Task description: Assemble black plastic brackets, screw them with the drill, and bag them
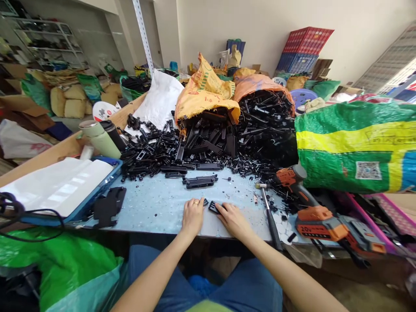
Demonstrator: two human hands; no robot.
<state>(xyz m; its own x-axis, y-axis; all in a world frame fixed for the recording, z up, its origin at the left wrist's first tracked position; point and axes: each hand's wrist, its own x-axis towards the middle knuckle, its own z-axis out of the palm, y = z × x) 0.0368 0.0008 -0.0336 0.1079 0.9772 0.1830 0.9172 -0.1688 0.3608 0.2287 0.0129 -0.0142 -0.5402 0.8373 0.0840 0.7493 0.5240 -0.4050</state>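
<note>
Near the front edge of the pale blue tabletop (169,195), my two hands sit side by side. My left hand (193,216) is closed, with a small black plastic piece (205,202) at its thumb and fingertips. Between the fingers of my right hand (234,220) is a small black slotted plastic piece (212,207), lying low against the table. A narrow gap separates the two pieces. Just beyond them lies a long black plastic assembly (200,181). A hammer (269,212) rests to the right of my right hand.
Black plastic parts (152,145) and loose screws (250,167) pile along the back, spilling from orange sacks (208,106). A cordless drill (308,203) and a green-yellow sack (351,147) stand right. At left are a blue basket (112,175), a bottle (100,138) and a black plate (108,206).
</note>
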